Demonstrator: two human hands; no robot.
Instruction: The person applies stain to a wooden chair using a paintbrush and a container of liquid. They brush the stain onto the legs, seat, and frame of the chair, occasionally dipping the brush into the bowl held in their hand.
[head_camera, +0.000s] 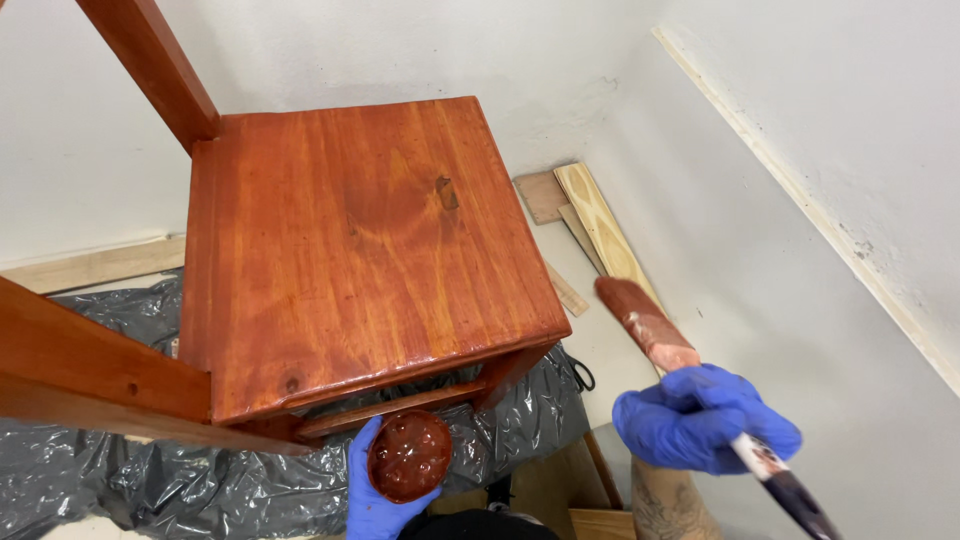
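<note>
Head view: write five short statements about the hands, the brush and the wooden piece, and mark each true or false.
1. The right hand in a blue glove holds a paintbrush. True.
2. The left hand holds a small round container of dark reddish liquid. True.
3. The brush bristles are pressed onto the top of the wooden piece. False: the brush is in the air to the right of it, not touching.
4. Bare white paper lies under the wooden piece. False: crumpled dark plastic sheeting lies there.
5. Light wooden boards lie on the floor by the wall. True.
</note>
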